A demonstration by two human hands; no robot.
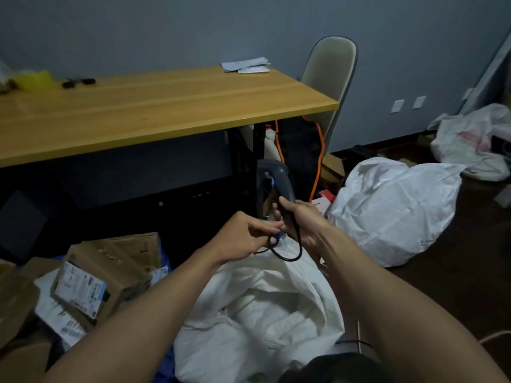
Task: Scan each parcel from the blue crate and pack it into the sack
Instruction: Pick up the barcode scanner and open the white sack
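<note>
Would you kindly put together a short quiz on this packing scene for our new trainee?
1. True or false: the right hand grips the dark grey handheld barcode scanner.
2. The left hand pinches: A the scanner's black cable; B a roll of tape; C a pen.
3. Fill in: the brown cardboard parcel with a white label lies on the person's ___ side of the open white fabric sack.
Key: 1 true; 2 A; 3 left.
</note>
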